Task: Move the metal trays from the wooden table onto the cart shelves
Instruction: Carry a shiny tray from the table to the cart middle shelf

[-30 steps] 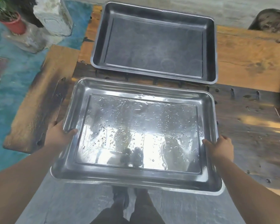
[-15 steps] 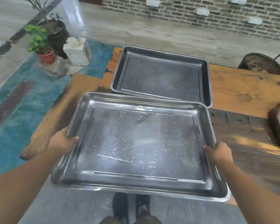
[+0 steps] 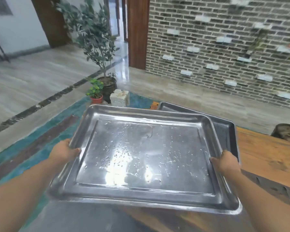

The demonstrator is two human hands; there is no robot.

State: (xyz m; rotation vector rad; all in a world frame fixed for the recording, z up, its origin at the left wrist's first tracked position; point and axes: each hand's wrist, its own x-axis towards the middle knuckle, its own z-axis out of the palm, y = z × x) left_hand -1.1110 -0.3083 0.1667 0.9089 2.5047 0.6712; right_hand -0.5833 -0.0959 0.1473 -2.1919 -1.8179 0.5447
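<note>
I hold a large shiny metal tray level in front of me, its floor speckled with water drops. My left hand grips its left rim and my right hand grips its right rim, thumbs over the edge. Behind it a second, darker metal tray lies on the wooden table, mostly covered by the held tray. No cart is in view.
Potted plants and a pale stone block stand on the floor to the front left, beside a teal rug. A brick wall runs across the back. A dark round stump sits at the right.
The tray has been lifted off the table and carried up and to the left. My view has swung upward, showing the room, the doorway and the brick wall.
</note>
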